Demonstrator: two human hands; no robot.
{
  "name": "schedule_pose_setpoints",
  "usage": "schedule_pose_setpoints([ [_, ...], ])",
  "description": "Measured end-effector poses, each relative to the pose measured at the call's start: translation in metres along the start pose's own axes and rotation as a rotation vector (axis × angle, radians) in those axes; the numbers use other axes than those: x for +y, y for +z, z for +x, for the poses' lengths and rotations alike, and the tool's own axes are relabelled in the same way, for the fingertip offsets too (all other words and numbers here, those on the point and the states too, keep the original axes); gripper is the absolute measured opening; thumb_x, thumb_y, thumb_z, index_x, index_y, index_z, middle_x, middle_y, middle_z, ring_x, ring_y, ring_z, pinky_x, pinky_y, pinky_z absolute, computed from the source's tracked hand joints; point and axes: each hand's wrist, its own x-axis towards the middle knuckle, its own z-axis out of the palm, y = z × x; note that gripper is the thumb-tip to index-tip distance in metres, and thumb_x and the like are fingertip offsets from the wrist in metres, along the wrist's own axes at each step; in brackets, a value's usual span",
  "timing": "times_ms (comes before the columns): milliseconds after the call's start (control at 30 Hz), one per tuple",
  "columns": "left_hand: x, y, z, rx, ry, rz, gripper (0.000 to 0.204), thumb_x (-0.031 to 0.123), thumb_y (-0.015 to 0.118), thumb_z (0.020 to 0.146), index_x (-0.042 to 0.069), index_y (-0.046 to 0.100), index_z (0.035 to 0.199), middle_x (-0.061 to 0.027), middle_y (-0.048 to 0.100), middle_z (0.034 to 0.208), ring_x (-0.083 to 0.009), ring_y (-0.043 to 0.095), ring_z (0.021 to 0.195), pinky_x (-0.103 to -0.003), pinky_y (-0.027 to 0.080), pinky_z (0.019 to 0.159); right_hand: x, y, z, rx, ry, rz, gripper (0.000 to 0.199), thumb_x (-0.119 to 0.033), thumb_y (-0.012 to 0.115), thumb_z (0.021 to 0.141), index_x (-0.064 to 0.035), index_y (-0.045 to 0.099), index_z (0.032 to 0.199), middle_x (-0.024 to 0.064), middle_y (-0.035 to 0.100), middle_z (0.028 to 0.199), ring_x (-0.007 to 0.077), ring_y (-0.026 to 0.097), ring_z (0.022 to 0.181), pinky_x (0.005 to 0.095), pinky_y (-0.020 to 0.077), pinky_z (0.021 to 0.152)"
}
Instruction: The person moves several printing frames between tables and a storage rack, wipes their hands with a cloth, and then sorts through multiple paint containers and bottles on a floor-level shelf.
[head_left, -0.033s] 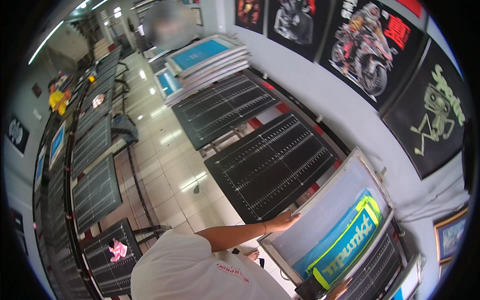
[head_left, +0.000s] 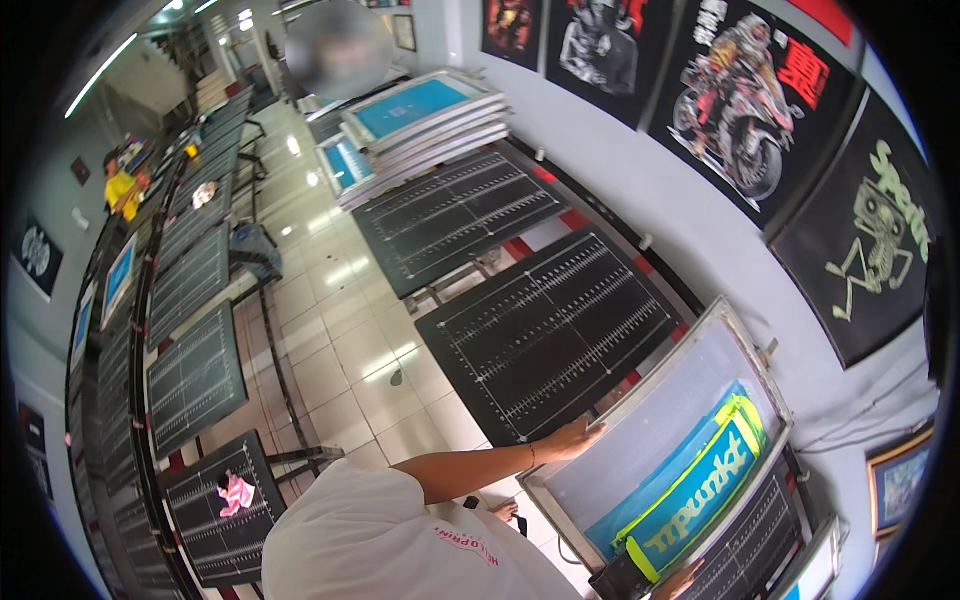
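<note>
A silk-screen printing frame [head_left: 655,372] with a pale rim is tilted at the lower right. Its mesh has a blue stencil area with pale lettering [head_left: 690,512], bordered by bright yellow-green ink [head_left: 640,558]. My left hand [head_left: 572,441] grips the frame's left side, fingers over the rim. At its lower edge, partly cut off by the picture, my right hand [head_left: 682,580] has its fingers curled against the frame. A dark, rounded object [head_left: 620,577] sits at the frame's bottom corner; I cannot make out its kind. Under the frame lies a black printing board [head_left: 755,535] with white marks.
More black boards [head_left: 548,330] run along the wall. Stacked screens [head_left: 430,110] stand at the far end, near a person with a blurred head [head_left: 340,50]. Across the tiled aisle [head_left: 350,330], another row of boards [head_left: 198,380] holds a pink cloth [head_left: 236,494]. A person in yellow [head_left: 122,193] is farther back.
The view has shifted slightly, so the surroundings sit a little lower and to the right. Both hands keep their places on the frame. The person in yellow has shifted posture.
</note>
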Motion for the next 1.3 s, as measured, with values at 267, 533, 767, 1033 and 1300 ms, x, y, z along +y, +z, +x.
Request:
schedule_pose_setpoints([
  [267,-0.004,-0.132,-0.042,0.338,0.124,-0.026,0.076,0.062,0.033,0.094,-0.011,0.052,0.099,-0.0309,0.06,0.089,-0.039,0.062,0.089,-0.043,0.047,0.078,-0.141,0.047,-0.083,-0.124,-0.229,0.266,0.057,-0.049,0.048,0.094,0.0045,0.057,0.113,0.0116,0.06,0.099,0.0209,0.055,0.09,0.0349,0.0426,0.081],
  [533,-0.071,-0.344,-0.187,0.638,0.057,-0.266,0.063,0.054,0.038,0.097,-0.006,0.056,0.103,-0.0225,0.061,0.096,-0.0282,0.058,0.093,-0.036,0.045,0.083,-0.278,0.173,-0.241,-0.478,-0.343,0.5,0.061,-0.045,0.048,0.094,0.0083,0.053,0.122,0.0152,0.059,0.114,0.0229,0.055,0.1,0.0341,0.0408,0.091],
  [767,-0.142,-0.53,-0.309,0.904,-0.109,-0.301,0.067,0.05,0.038,0.098,-0.012,0.05,0.121,-0.0306,0.057,0.117,-0.0372,0.054,0.114,-0.037,0.039,0.098,-0.422,0.318,-0.431,-0.874,-0.433,0.455,0.057,-0.041,0.051,0.094,0.0096,0.054,0.12,0.0131,0.059,0.113,0.0213,0.055,0.1,0.0316,0.0411,0.09],
  [1033,-0.263,-0.698,-0.398,1.359,-0.253,-0.293,0.068,0.05,0.038,0.098,-0.011,0.051,0.123,-0.0259,0.053,0.129,-0.0331,0.046,0.126,-0.034,0.034,0.104,-0.529,0.551,-0.611,-1.193,-0.541,0.363,0.037,-0.032,0.053,0.094,0.0025,0.062,0.106,0.0018,0.06,0.091,0.0101,0.052,0.081,0.0269,0.0422,0.072],
  [1300,-0.314,-0.93,-0.457,1.536,-0.378,-0.29,0.075,0.056,0.035,0.097,-0.012,0.051,0.123,-0.0208,0.055,0.125,-0.0257,0.05,0.114,-0.034,0.036,0.1,-0.637,0.786,-0.824,-1.376,-0.604,0.345,0.037,-0.028,0.054,0.093,0.0058,0.06,0.107,0.0075,0.061,0.101,0.0133,0.054,0.09,0.0256,0.0419,0.081],
])
